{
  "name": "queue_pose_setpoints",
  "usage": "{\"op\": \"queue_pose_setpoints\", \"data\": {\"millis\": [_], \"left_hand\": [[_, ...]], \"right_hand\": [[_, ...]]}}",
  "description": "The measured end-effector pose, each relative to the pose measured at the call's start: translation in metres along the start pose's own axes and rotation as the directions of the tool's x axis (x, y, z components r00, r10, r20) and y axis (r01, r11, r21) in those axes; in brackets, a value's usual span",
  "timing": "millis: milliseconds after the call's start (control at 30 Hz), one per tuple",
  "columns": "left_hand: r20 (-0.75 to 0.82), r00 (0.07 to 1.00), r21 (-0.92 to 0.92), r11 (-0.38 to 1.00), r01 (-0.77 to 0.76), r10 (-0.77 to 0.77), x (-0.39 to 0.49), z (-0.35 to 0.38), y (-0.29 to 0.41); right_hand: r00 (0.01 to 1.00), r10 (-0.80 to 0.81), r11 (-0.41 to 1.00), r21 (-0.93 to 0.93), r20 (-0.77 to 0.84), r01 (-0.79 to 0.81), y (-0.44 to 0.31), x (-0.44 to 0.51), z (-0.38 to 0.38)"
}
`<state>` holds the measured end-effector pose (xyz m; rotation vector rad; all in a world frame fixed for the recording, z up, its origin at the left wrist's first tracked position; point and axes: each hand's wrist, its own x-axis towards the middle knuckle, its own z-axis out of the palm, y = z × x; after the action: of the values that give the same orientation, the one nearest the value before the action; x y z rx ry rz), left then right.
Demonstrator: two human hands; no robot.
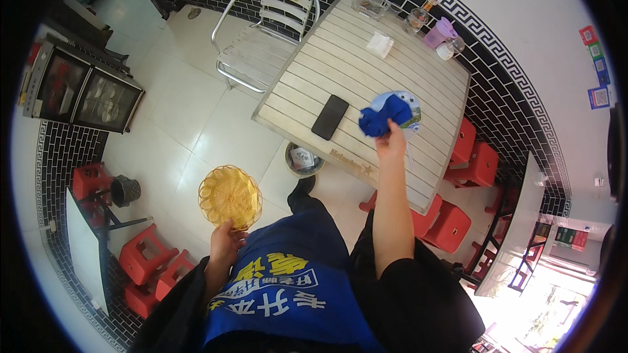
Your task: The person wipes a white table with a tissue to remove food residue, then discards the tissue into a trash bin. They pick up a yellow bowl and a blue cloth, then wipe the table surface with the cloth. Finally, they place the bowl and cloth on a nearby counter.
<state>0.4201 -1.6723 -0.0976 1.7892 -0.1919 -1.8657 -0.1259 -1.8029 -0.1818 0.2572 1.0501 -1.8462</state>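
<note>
My left hand [226, 245] grips the near rim of a round yellow woven basket [230, 196], held out over the tiled floor with nothing visible inside it. Over the slatted table [294, 103], my right hand [391, 142] holds a bunched blue cloth [385, 115]. The cloth covers much of a round printed disc, perhaps a hand fan [413, 104], whose slim white handle points towards me. Whether the cloth touches the disc I cannot tell. A black smartphone [330, 117] lies to the left of the cloth.
Along the table's wall side stand a glass bottle [417, 17], a purple pitcher [439, 33] and a glass ashtray [370, 5]. A white tissue packet [380, 45] lies nearby. A metal-armed chair [267, 34], a waste bin [304, 159] and red stools [449, 225] surround the table.
</note>
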Motion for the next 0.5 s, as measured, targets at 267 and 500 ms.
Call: {"op": "queue_pose_setpoints", "data": {"millis": [267,500], "left_hand": [[0.019,0.999,0.004,1.000,0.026,-0.026,0.045,0.028,0.069],[0.033,0.996,0.097,0.992,0.082,-0.085,0.094,0.053,0.146]], "right_hand": [[0.990,-0.117,0.989,0.095,0.077,0.110,-0.044,0.115,0.140],[0.998,-0.054,0.998,-0.024,-0.021,0.054,-0.023,0.166,0.252]]}}
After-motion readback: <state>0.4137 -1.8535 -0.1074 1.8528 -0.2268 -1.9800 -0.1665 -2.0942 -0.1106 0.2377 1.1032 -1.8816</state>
